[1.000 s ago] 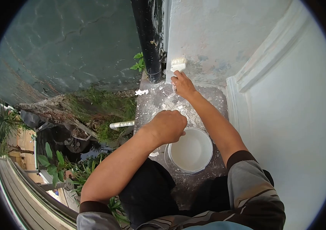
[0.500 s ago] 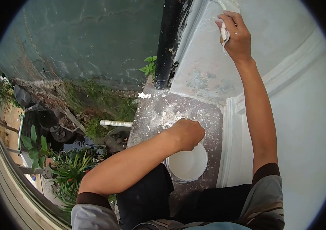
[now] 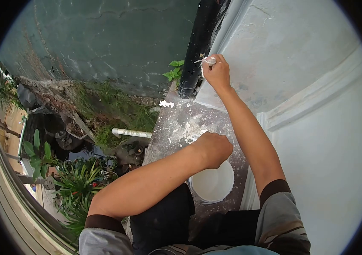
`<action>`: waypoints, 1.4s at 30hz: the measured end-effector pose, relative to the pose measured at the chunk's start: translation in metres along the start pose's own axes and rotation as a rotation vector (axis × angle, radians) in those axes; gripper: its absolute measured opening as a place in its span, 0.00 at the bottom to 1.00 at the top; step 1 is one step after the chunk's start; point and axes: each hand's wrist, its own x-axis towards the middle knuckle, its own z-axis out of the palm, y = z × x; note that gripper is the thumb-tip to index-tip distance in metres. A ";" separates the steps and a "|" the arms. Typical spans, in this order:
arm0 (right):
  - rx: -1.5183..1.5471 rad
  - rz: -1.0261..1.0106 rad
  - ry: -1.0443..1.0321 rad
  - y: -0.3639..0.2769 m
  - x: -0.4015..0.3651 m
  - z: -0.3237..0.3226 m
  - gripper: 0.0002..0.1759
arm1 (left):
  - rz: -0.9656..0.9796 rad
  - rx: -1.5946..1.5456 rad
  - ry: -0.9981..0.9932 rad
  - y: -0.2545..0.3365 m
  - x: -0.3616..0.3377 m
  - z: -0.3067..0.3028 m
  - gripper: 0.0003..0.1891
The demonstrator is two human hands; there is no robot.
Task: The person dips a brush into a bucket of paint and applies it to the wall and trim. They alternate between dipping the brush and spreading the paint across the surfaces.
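My right hand (image 3: 217,72) is closed around a paintbrush; the white butt of its handle (image 3: 210,61) pokes out of the fist. The bristles are hidden from view. This hand is low on the white wall (image 3: 283,55), beside the black drainpipe (image 3: 194,55). My left hand (image 3: 215,149) is a fist over the far rim of a white bucket (image 3: 212,182). What its fingers grip is hidden underneath. Pale white liquid lies inside the bucket, which stands on the ledge between my knees.
White flakes and splatter cover the grey ledge (image 3: 176,131). A short white pipe (image 3: 132,133) sticks out to the left. Beyond lie plants (image 3: 76,187) and rocks lower down, with a dark green wall (image 3: 108,42) behind. White moulding (image 3: 312,108) runs along the right.
My right hand has come down and left with the paintbrush, from high on the white wall to beside the drainpipe. My left hand stays at the bucket. The view has shifted slightly.
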 end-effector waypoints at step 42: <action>-0.552 -0.032 -0.260 -0.032 0.110 -0.025 0.10 | 0.041 0.003 -0.009 0.001 0.002 -0.002 0.13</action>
